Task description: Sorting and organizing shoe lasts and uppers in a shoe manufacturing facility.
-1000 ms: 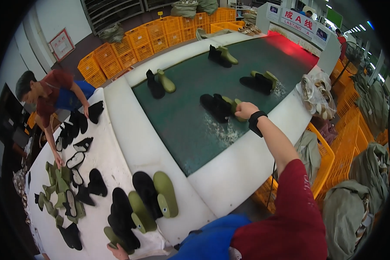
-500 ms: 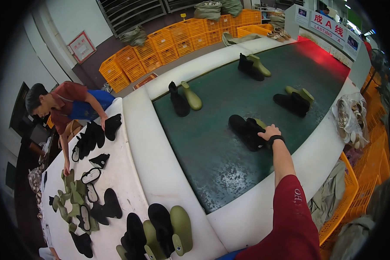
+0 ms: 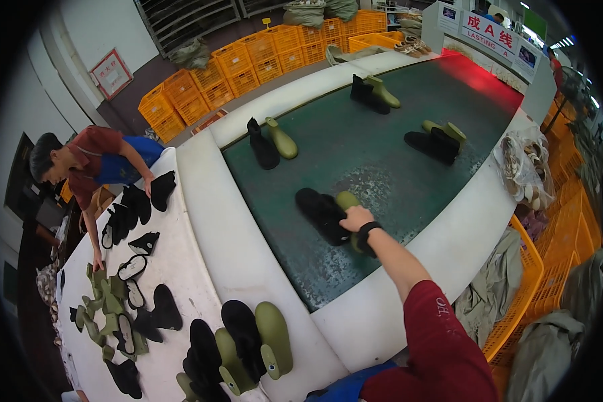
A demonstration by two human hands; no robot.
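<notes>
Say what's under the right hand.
Under the right hand: an olive-green shoe last, one rounded end showing, beside a black ankle boot. The last's middle is covered.

At twelve o'clock from you, boots (image 3: 264,153) and lasts (image 3: 283,141) lie on the belt (image 3: 342,149); at ten, more crowd the bench (image 3: 181,258). Stacked crates (image 3: 236,61) stand behind the belt at eleven; a bag-filled crate (image 3: 531,264) sits at two.

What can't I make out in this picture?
From the head camera:
Green shoe last: partly covered by the right hand.
Left hand: outside the frame.
Green last at the lower edge: cut off by that edge.
Clear plastic bag: contents veiled by its creased film.
</notes>
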